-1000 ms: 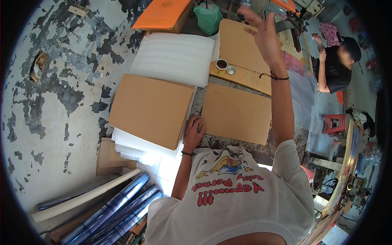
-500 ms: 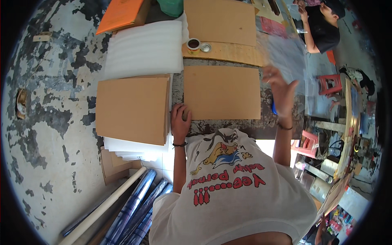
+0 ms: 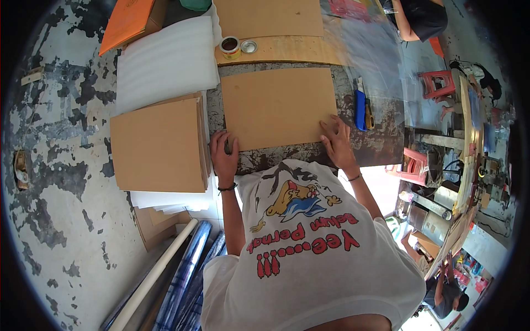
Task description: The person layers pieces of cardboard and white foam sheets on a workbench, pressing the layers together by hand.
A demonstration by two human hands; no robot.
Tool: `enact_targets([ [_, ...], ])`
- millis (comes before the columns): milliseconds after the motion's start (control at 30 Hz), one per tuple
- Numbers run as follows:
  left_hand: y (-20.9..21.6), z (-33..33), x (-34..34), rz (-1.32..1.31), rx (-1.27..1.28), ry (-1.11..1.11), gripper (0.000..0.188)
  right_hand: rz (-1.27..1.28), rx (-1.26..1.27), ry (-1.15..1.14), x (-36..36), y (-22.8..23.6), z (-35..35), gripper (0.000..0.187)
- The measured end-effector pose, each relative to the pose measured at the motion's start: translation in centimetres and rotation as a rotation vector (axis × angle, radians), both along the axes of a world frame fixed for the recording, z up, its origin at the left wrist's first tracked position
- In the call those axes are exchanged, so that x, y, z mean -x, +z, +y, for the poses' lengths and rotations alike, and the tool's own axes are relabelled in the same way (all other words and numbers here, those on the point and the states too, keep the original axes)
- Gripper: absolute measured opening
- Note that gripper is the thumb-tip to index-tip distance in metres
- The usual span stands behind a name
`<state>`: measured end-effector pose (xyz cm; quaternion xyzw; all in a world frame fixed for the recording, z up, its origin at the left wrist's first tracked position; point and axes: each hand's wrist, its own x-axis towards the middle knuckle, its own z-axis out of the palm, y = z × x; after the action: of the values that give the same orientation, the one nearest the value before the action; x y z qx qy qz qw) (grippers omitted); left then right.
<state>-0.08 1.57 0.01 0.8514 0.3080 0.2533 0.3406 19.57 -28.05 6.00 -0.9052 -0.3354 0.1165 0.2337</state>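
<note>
A brown cardboard sheet (image 3: 279, 106) lies flat on the worn worktable (image 3: 381, 138) in front of me. My left hand (image 3: 223, 154) rests with fingers spread on the sheet's near left corner. My right hand (image 3: 337, 142) presses flat on its near right corner. Neither hand grips anything. A blue utility knife (image 3: 360, 109) lies on the table just right of the sheet, a little beyond my right hand.
A stack of brown cardboard sheets (image 3: 159, 144) sits left of me on white foam sheets (image 3: 165, 60). An open tin and its lid (image 3: 231, 45) stand on a wooden board (image 3: 276, 51) beyond. Rolled plastic tubes (image 3: 182, 276) lie at lower left. Another person (image 3: 419, 19) sits far right.
My right hand came down from high above the far boards to the sheet's near right corner. The left hand stayed at the near left corner. The view shifted closer over the table.
</note>
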Motion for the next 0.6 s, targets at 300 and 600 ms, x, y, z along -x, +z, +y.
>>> enact_targets([
  [300, -0.1, 0.2, 0.3, -0.002, -0.020, 0.015, 0.028, -0.030, -0.064, 0.037, -1.8, 1.8, 0.7, 0.038],
  [600, 0.3, 0.1, 0.3, -0.008, -0.004, 0.012, 0.029, -0.159, -0.136, 0.072, -9.3, -1.2, 5.9, 0.041],
])
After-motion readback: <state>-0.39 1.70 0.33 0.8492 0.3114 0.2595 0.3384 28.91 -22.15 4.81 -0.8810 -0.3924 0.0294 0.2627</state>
